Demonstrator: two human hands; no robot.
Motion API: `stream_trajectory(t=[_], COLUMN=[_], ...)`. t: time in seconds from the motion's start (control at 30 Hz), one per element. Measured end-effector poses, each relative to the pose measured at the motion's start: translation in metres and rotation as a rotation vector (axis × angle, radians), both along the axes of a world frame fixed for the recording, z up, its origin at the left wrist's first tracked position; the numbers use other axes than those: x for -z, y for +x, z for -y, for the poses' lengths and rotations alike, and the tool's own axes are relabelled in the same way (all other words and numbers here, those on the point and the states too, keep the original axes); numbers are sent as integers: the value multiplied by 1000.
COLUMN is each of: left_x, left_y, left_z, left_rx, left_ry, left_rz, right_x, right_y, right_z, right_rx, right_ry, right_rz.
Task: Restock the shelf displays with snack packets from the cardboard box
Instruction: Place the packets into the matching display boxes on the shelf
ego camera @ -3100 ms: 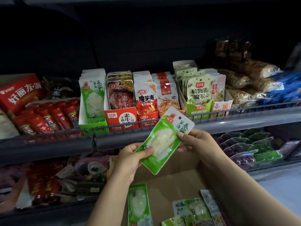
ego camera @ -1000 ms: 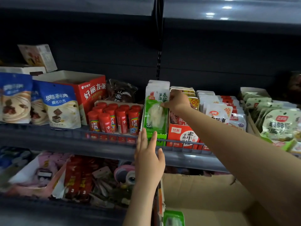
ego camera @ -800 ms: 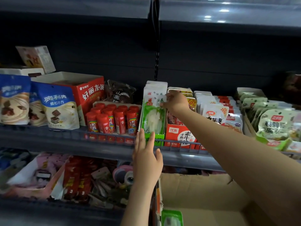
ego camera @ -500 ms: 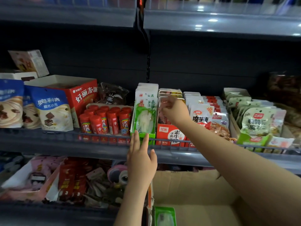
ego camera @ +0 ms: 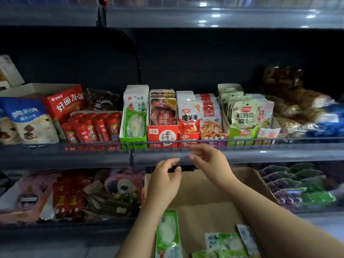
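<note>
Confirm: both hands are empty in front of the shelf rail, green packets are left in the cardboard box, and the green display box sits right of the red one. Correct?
Not quite. In the head view the green display box sits left of the red display box, not right. The rest holds: left hand and right hand hold nothing near the shelf rail, and green packets lie in the cardboard box.

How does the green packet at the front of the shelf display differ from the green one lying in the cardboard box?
The shelf packet stands upright in its green display tray; the box packet lies flat on the cardboard box floor. The shelf packet heads a row; the box packet lies loose. Both are green and white.
</note>
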State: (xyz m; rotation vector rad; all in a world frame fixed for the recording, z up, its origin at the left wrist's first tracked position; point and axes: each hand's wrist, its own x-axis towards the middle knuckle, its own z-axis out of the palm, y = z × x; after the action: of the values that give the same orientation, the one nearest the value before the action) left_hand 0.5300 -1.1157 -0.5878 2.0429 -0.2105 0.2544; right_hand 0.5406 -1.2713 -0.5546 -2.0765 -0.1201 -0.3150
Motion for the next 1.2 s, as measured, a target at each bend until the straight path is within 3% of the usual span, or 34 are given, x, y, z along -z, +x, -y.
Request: stream_trajectory(t=[0.13, 0.5, 0.67, 1.0, 1.2], left_x=[20, 70, 96, 146, 168], left_y=[-6, -18, -21, -20, -23], left_z=[19, 52, 61, 75, 77], left_rx=[147, 416, 490, 644, 594], left_ry=[99, 396, 561, 894, 867], left_rz=[-207, -449, -562, -751, -816], right_x=[34, 107, 123, 159, 175], right_y=[-23, -53, -46, -39, -40], right_z=[37, 84, 89, 94, 98], right_rx=[29, -65, -234, -432, -512], right_ry=[-75, -268, -531, -723, -814], right_rz=[-80, -366, -535, -804, -897])
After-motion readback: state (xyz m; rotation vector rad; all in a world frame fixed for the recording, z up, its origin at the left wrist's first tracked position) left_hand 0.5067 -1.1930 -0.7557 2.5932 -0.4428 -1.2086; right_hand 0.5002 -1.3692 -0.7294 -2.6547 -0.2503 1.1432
